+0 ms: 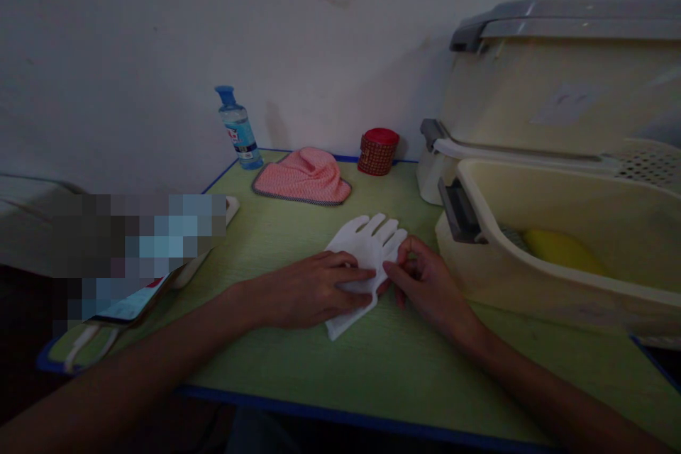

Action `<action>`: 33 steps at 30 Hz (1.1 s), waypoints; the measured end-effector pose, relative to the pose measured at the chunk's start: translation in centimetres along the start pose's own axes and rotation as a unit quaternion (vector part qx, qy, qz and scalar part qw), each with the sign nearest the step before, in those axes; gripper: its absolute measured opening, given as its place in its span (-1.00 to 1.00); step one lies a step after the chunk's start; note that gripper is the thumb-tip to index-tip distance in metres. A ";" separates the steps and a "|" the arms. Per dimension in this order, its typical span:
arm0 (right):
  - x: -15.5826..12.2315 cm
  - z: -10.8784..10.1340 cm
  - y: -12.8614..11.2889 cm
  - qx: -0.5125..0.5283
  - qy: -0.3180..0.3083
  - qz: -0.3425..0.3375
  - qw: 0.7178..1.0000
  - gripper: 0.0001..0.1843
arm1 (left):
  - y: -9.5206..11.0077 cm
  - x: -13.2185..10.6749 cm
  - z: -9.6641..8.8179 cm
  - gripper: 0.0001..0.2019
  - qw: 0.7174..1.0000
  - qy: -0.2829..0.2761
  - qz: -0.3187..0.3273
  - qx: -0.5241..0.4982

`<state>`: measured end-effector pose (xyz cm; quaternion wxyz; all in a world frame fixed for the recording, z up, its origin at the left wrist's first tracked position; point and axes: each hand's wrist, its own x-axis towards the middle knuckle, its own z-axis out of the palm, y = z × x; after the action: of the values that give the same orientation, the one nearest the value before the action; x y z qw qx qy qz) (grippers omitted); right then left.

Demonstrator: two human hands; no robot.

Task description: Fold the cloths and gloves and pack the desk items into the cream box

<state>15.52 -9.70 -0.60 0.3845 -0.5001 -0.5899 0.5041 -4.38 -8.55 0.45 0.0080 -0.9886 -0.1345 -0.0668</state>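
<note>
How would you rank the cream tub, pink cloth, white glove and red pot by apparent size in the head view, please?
1. The cream tub, clearly largest.
2. The pink cloth and white glove: alike; the glove is nearer and partly under the left hand, so unranked.
3. The red pot, smallest.

tub near right hand, open tabletop in front

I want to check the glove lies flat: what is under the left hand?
The white glove, on the green table, with its finger end and cuff poking out. The left hand covers its middle, so creases there cannot be seen.
</note>
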 end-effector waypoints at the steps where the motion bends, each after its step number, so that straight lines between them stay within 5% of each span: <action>1: 0.0 0.0 0.0 0.002 -0.002 0.000 1.000 -0.75 | 0.0 0.0 0.0 -0.69 1.000 0.000 -0.001 0.000; 10: -0.7 -0.1 0.0 -0.096 -0.004 -0.072 0.993 -0.82 | -0.1 0.0 -0.1 -0.69 0.998 0.006 -0.015 -0.054; 17: -1.3 -0.5 -0.1 -0.307 0.007 -0.218 0.926 -0.88 | -0.1 -0.2 -0.2 -0.71 0.995 0.012 -0.032 -0.097; 33: -0.7 -1.1 0.3 -0.370 -0.050 -0.256 0.892 -0.79 | -0.2 -0.4 -0.2 -0.73 0.991 0.027 -0.040 -0.122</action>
<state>16.79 -10.16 -0.67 0.2579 -0.4119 -0.8596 0.1579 -4.78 -8.51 0.55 -0.1115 -0.9738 -0.1650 -0.1096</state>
